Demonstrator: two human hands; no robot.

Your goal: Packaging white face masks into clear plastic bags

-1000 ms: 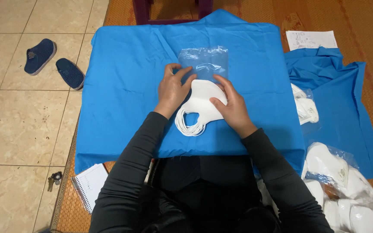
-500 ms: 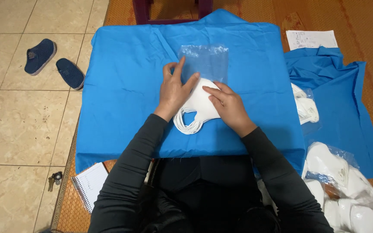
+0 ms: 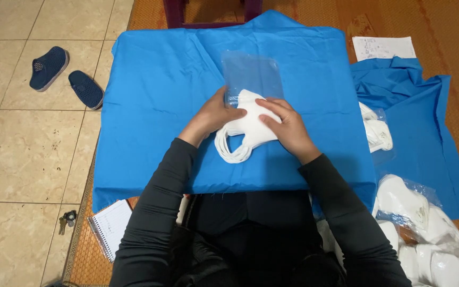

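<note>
While both hands grip white face-mask stack (image 3: 251,127) on blue cloth (image 3: 155,106), left hand (image 3: 213,114) and right hand (image 3: 288,127) fingers press flat; clear plastic bag (image 3: 253,72) just beyond.

Wide bare stretches of the blue cloth (image 3: 155,95) lie open left of the left hand (image 3: 212,116). Ahead, the clear bag (image 3: 252,74) lies in the way; right of the right hand (image 3: 289,128), bagged masks (image 3: 376,130) crowd the edge.

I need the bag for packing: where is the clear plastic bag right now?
In the head view, the clear plastic bag lies flat on the blue cloth, just beyond the stack of white masks held by both hands.
</note>
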